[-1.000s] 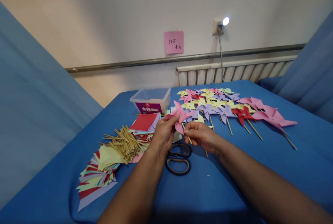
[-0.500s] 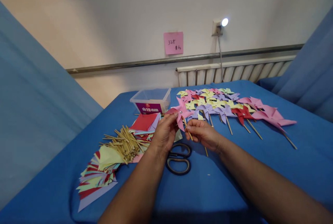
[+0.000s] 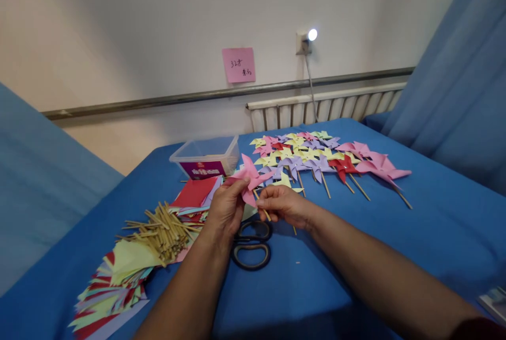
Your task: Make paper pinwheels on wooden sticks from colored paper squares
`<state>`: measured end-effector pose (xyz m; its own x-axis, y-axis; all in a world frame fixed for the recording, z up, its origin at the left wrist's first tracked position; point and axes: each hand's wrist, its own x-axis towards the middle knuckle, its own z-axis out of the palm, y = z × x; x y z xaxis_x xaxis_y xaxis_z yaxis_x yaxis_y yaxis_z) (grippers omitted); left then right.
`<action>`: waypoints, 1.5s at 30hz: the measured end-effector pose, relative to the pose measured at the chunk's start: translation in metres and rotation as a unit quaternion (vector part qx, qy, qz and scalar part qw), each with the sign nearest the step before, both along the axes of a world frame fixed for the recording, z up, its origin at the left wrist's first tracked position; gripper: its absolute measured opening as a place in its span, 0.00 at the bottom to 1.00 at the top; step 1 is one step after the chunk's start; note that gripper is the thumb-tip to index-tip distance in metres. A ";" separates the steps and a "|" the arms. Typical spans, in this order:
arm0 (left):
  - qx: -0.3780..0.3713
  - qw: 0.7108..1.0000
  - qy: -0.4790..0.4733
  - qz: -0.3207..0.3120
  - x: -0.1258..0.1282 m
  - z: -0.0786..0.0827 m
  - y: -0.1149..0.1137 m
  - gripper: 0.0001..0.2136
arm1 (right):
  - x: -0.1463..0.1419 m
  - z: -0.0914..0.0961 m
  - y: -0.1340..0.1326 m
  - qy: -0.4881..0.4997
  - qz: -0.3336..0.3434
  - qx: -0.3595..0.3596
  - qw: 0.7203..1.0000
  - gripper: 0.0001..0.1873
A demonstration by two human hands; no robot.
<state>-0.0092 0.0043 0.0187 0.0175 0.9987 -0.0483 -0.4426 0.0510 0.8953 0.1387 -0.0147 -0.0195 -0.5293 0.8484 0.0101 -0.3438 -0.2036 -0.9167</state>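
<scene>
A pink paper pinwheel (image 3: 250,177) is held above the blue table (image 3: 435,234) between both hands. My left hand (image 3: 226,207) pinches its paper blades from the left. My right hand (image 3: 281,205) is closed on its thin wooden stick (image 3: 262,209) just below the blades. Black scissors (image 3: 251,245) lie on the cloth directly under my hands.
Several finished pinwheels (image 3: 316,156) in pink, yellow, purple and red lie in a row at the back right. A clear plastic box (image 3: 206,157) stands behind a stack of red paper (image 3: 193,192). A heap of wooden sticks (image 3: 160,226) and cut coloured sheets (image 3: 108,290) lie at the left.
The view has swung to the right, so everything sits further left in the picture. Both hands still hold the pink pinwheel, lowered slightly from half a second ago.
</scene>
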 end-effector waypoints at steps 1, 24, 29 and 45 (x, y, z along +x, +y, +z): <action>-0.003 1.000 0.002 0.000 -0.001 0.000 0.001 0.11 | 0.001 0.001 0.000 0.001 0.005 -0.004 1.000 0.20; -0.066 0.994 0.007 -0.086 0.026 -0.012 -0.020 0.14 | -0.001 -0.021 -0.051 -0.160 -0.293 0.067 0.940 0.16; -0.070 0.991 0.015 -0.114 0.028 -0.014 -0.024 0.14 | 0.001 -0.025 -0.060 -0.160 -0.312 0.080 0.933 0.15; -0.101 0.973 0.094 -0.186 0.024 -0.008 -0.026 0.22 | 0.051 -0.037 -0.055 -0.318 -0.392 0.086 0.859 0.16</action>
<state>0.0144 -0.0220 0.0106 0.3480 0.8945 -0.2807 -0.1882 0.3600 0.9138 0.1897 -0.0692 -0.0569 0.2588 0.9617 0.0901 0.2686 0.0180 -0.9631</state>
